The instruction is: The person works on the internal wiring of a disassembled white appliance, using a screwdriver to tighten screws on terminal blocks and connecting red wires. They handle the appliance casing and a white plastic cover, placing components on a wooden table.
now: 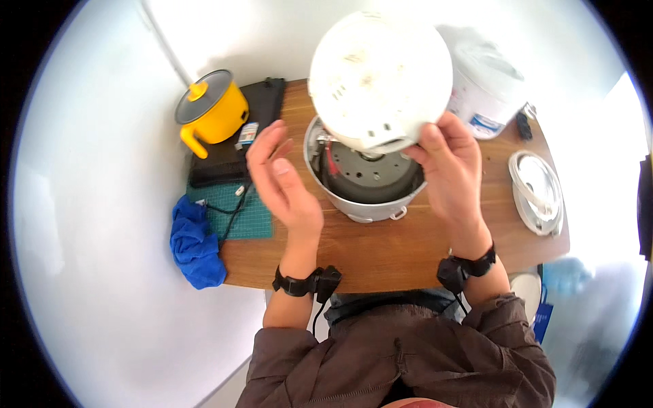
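Note:
A round white cover [381,75] with small slots and scuff marks is raised over the middle of the table. My right hand [449,163] pinches its lower right edge between thumb and fingers. My left hand [286,183] is in the air to the left, fingers apart, with nothing in it. Under the cover stands a round metal appliance body [371,210], which looks like a rice cooker's; the raised cover hides its far part. Inside it are a dark grey domed plate [374,175] with small holes and a red wire [332,160] at the left.
At the left, a yellow pot [221,115] with a lid stands on a black flat case [262,112]. A green cutting mat [252,217] and blue cloth [194,241] lie nearer. At the right are a white-and-clear container [486,88] and a coiled white cable [537,187].

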A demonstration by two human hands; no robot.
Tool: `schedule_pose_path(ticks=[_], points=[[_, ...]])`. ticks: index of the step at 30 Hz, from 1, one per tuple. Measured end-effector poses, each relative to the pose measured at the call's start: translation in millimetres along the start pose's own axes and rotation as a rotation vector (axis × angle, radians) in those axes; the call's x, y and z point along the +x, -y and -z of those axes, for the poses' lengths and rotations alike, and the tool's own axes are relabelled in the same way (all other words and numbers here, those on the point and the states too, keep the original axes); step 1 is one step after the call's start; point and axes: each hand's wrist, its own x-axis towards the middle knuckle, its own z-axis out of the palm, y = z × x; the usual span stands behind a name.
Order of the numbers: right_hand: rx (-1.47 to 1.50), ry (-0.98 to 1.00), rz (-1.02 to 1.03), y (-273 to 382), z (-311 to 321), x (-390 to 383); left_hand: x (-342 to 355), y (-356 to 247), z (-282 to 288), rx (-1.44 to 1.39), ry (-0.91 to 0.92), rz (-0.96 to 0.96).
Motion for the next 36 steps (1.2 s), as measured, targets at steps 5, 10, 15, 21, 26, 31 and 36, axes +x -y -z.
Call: schedule_pose_path(ticks=[5, 10, 15, 21, 26, 31, 36], points=[[0.016, 0.028, 0.037, -10, -27, -25, -10, -30, -16, -0.146, -0.049, 0.203], [0.137, 0.029, 0.088, -13, -45, -44, -18, -49, -20, -0.215, -0.058, 0.365], [0.188, 0.124, 0.145, -17, -44, -56, -21, -72, -17, -0.572, 0.025, 0.673], [-0.056, 0.132, 0.289, -12, -33, -60, -21, -102, -32, -0.755, -0.062, 0.885], [-0.098, 0.144, 0.302, -12, -22, -61, -30, -86, -26, -0.934, -0.003, 0.906], [-0.146, 0.149, 0.362, -10, -17, -59, -25, -86, -25, -0.835, 0.028, 0.936], [-0.125, 0.144, 0.409, 13, 4, -38, -20, -71, -26, -0.502, 0.083, 0.605]])
